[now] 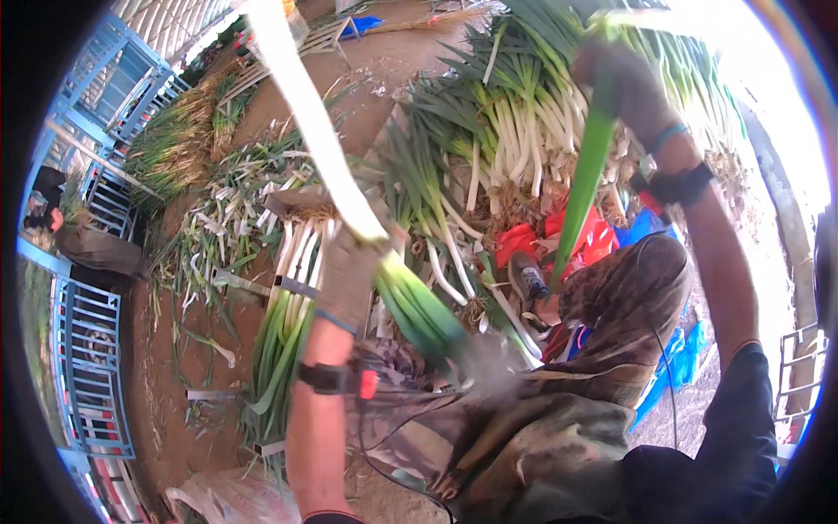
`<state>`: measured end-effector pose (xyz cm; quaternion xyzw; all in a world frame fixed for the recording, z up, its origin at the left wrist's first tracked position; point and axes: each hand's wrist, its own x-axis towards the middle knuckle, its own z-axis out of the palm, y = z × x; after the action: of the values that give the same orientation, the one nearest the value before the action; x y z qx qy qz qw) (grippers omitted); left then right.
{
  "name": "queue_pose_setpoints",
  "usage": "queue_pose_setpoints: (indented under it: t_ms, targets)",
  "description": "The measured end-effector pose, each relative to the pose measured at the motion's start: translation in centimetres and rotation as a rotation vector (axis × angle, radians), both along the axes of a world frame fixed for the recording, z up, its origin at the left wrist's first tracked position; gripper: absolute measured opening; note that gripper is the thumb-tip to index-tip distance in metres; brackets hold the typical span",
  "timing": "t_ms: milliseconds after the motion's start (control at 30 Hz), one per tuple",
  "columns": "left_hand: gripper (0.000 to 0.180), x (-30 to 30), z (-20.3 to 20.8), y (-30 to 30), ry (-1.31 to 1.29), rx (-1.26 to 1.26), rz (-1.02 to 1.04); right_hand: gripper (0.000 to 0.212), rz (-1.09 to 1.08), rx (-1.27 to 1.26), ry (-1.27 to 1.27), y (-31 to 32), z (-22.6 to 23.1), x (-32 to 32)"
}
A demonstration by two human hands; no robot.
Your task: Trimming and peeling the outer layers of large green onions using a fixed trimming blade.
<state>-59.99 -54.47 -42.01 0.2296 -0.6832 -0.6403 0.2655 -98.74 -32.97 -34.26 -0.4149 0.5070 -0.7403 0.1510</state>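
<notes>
My left hand [347, 284], in a greyish work glove, is closed around a leek [319, 140]. The leek's thick white stem slants up past the hand, and its green top [419, 306] hangs down over my lap, blurred at the end. Raised at the upper right, my gloved right hand [628, 96] is smeared by motion but appears closed on a long green leek leaf [587, 188] that dangles from it. Just left of my left forearm lies a row of leeks [278, 336], white stems with roots at the far end, resting across a metal stand [297, 286].
A large heap of leeks [524, 131] lies ahead and right. Stripped leaves [227, 218] litter the brown ground on the left. Red plastic [580, 236] and blue plastic [676, 371] lie by my legs. Blue metal railings [92, 367] and another person's leg [100, 249] are far left.
</notes>
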Motion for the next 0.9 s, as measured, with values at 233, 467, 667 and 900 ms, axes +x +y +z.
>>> queue_pose_setpoints:
  t_ms: [233,467,667,900]
  targets:
    - [0.037,7.2,21.1,-3.2,0.144,-0.801,0.368,0.044,0.402,1.198,0.993,-8.4,-17.1,16.4]
    - [0.043,19.4,30.2,-8.6,-0.685,-1.06,0.462,0.058,0.753,0.953,0.524,-13.4,-28.2,26.9]
    - [0.055,24.7,16.8,-12.4,-1.255,-0.966,0.471,0.023,0.923,0.442,0.34,-18.3,-32.5,34.0]
    - [0.052,29.6,1.7,-15.7,-1.184,-0.032,0.172,0.019,1.186,0.764,-0.632,-23.8,-37.4,42.5]
